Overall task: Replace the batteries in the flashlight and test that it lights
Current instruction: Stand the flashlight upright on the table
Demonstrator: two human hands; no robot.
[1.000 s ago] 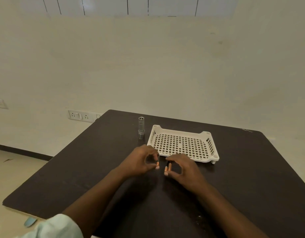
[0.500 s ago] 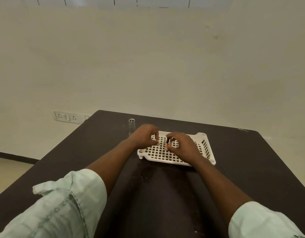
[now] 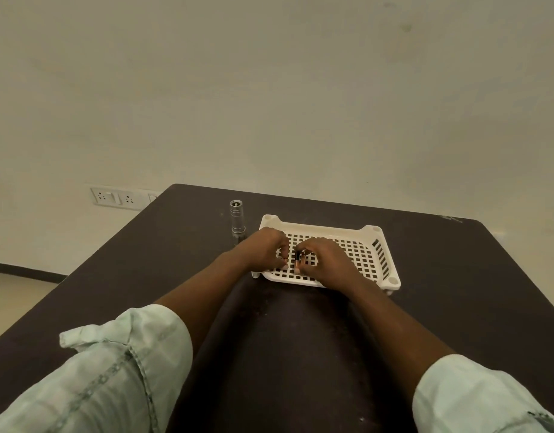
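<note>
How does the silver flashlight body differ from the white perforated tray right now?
The silver metal flashlight body stands upright, narrow and untouched; the white perforated plastic tray lies flat and wide, with both hands over it. The flashlight is solid-walled; the tray is gridded with holes. Both rest on the dark table.

No words, numbers or brand names can be read anywhere here. The small dark battery pinched in the right hand is too tiny and blurry to show any writing. The silver flashlight standing near the far left edge of the table shows no label. The white tray bears no writing, and the wall sockets have no marks that can be made out
</note>
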